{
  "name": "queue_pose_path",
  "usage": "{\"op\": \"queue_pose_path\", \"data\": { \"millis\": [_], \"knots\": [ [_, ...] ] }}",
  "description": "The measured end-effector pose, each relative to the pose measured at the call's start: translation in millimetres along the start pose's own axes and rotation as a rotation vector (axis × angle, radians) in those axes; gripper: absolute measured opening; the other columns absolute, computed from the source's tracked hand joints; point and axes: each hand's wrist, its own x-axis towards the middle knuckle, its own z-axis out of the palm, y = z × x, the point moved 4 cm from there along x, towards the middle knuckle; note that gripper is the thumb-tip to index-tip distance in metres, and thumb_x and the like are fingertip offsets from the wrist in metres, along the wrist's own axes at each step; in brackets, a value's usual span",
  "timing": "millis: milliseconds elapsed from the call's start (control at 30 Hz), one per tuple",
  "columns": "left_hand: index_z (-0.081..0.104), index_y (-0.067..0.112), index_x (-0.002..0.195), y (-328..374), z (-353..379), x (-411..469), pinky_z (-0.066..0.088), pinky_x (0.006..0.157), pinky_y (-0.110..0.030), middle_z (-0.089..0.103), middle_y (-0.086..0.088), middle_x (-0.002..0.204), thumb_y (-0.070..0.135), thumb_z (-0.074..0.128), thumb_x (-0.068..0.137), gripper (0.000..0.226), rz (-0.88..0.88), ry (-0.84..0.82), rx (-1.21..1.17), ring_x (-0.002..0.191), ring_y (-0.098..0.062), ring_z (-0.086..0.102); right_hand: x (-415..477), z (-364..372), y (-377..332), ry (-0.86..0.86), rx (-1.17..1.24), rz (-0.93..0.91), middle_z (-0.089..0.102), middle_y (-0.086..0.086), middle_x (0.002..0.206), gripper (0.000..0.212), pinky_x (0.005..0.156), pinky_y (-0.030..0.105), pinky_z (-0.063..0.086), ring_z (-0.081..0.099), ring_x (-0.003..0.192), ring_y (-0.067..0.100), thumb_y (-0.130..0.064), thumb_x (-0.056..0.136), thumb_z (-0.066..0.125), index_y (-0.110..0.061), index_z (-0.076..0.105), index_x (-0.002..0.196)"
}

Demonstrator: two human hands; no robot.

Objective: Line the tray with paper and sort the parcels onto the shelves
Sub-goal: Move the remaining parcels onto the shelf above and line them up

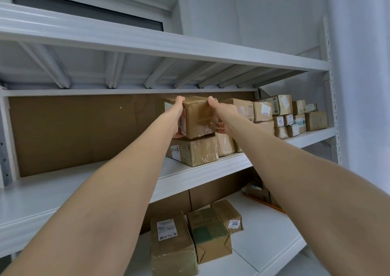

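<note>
Parcel: brown taped cardboard parcel (197,118) with a label on its left end, up at the middle shelf, directly over a second box; whether it touches that box cannot be told.
Left hand: left hand (178,118) clamped on the parcel's left end, fingertips hooked over the top edge.
Right hand: right hand (224,117) clamped on the parcel's right side, fingertips at the top edge and under the lower corner.
Box beneath: labelled carton (196,153) lying on the middle shelf (84,183).
Neighbours: row of smaller stacked parcels (295,117) running right along the same shelf.
Backing: brown cardboard sheet (73,132) standing behind the shelf's bare left part.
Lower shelf: lower shelf (263,229) carrying three parcels side by side (209,233), one tagged 3006.
Above: upper shelf (147,41), with a window (84,8) behind it.
</note>
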Motion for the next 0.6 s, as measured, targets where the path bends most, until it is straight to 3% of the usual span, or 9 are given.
{"op": "queue_pose_path", "data": {
  "millis": [133, 200, 267, 367, 433, 600],
  "knots": [
    [0.051, 0.013, 0.101, -3, -4, 8, 0.051, 0.088, -0.038, 0.061, -0.012, 0.094, 0.069, 0.046, 0.082, 0.060, 0.012, 0.029, 0.022, 0.093, -0.026, 0.059, 4, 11, -1, 0.004, 0.010, -0.026, 0.051, -0.001, 0.088, 0.051, 0.069, 0.033, 0.047, 0.053, 0.096, 0.023, -0.045, 0.091, 0.061, -0.017, 0.049, 0.132],
    [0.051, 0.014, 0.109, -4, -4, 12, 0.047, 0.095, -0.041, 0.061, -0.013, 0.102, 0.069, 0.044, 0.083, 0.062, 0.014, 0.014, 0.029, 0.101, -0.028, 0.058, 7, 15, 0, 0.007, 0.003, -0.034, 0.049, -0.003, 0.084, 0.047, 0.065, 0.031, 0.045, 0.051, 0.091, 0.022, -0.043, 0.093, 0.059, -0.018, 0.051, 0.133],
    [0.049, 0.015, 0.111, -5, -4, 15, 0.045, 0.098, -0.043, 0.060, -0.013, 0.104, 0.070, 0.043, 0.083, 0.062, 0.016, -0.003, 0.034, 0.103, -0.029, 0.056, 12, 18, 3, 0.001, -0.009, -0.038, 0.056, -0.002, 0.097, 0.046, 0.076, 0.034, 0.045, 0.049, 0.095, 0.022, -0.040, 0.095, 0.057, -0.018, 0.051, 0.135],
    [0.050, 0.015, 0.102, -5, -1, 17, 0.048, 0.087, -0.040, 0.059, -0.013, 0.097, 0.068, 0.042, 0.085, 0.056, 0.029, -0.029, 0.034, 0.093, -0.029, 0.056, 18, 19, 8, 0.000, -0.033, -0.038, 0.055, 0.006, 0.130, 0.046, 0.099, 0.044, 0.042, 0.051, 0.114, 0.028, -0.032, 0.095, 0.059, -0.017, 0.050, 0.138],
    [0.051, 0.017, 0.107, -4, 3, 16, 0.048, 0.081, -0.040, 0.059, -0.012, 0.099, 0.065, 0.042, 0.086, 0.053, 0.040, -0.048, 0.036, 0.091, -0.028, 0.056, 20, 21, 11, -0.006, -0.031, -0.040, 0.053, 0.007, 0.136, 0.046, 0.103, 0.044, 0.041, 0.050, 0.123, 0.030, -0.028, 0.095, 0.060, -0.017, 0.050, 0.139],
    [0.043, 0.020, 0.115, -1, 9, 15, 0.044, 0.097, -0.043, 0.053, -0.010, 0.104, 0.060, 0.042, 0.089, 0.048, 0.071, -0.045, 0.053, 0.103, -0.027, 0.052, 23, 19, 15, 0.001, -0.049, -0.060, 0.051, 0.009, 0.139, 0.049, 0.105, 0.045, 0.041, 0.049, 0.127, 0.031, -0.022, 0.096, 0.060, -0.016, 0.046, 0.142]
  ]
}}
